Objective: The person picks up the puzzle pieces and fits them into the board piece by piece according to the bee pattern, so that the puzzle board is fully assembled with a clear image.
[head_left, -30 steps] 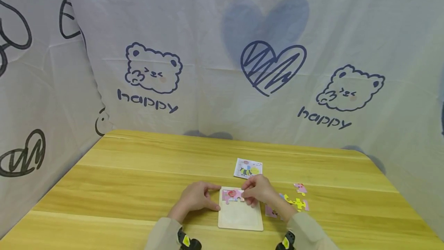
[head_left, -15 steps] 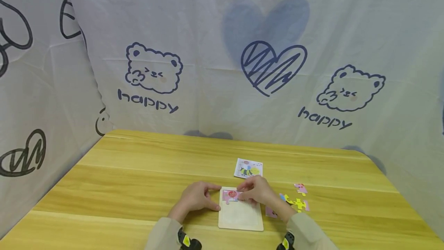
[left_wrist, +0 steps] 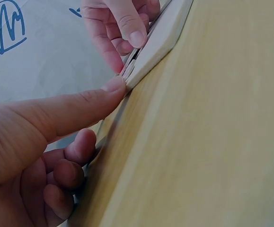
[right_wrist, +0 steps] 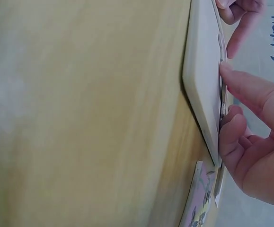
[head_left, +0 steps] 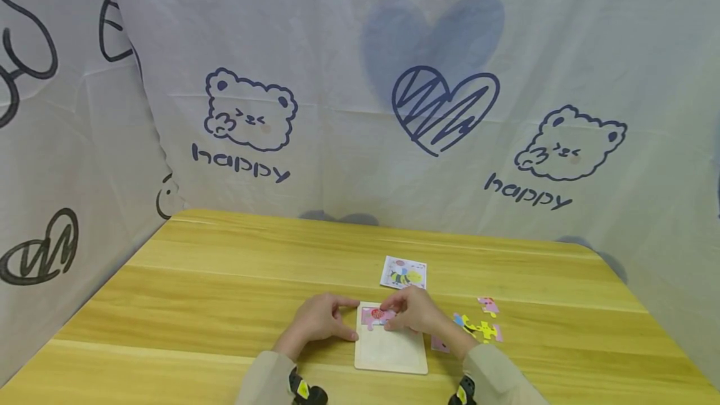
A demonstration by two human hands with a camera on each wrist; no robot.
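Observation:
A pale wooden puzzle board [head_left: 389, 354] lies on the table before me, with pink puzzle pieces [head_left: 371, 315] along its upper left part. My left hand [head_left: 319, 319] touches the board's left edge, thumb and index finger spread apart and fairly straight. In the left wrist view its thumb [left_wrist: 87, 108] presses that edge while the other fingers bend beneath. Over the upper part of the board, my right hand [head_left: 419, 314] has thumb and index finger on either side of a pink piece, which they partly cover. In the right wrist view, its thumbtip [right_wrist: 225, 68] rests at the pieces.
A bee picture card [head_left: 404, 274] lies behind the board. Right of it are loose yellow pieces [head_left: 486, 331], a pink-and-red piece [head_left: 488, 305] and a pink piece [head_left: 439, 344] partly behind the right wrist. A printed cloth [head_left: 337, 142] hangs behind the wooden table [head_left: 225, 305].
My right hand has shifted left along the upper part of the board, its fingers now over the pink pieces. My left hand stays at the board's left edge.

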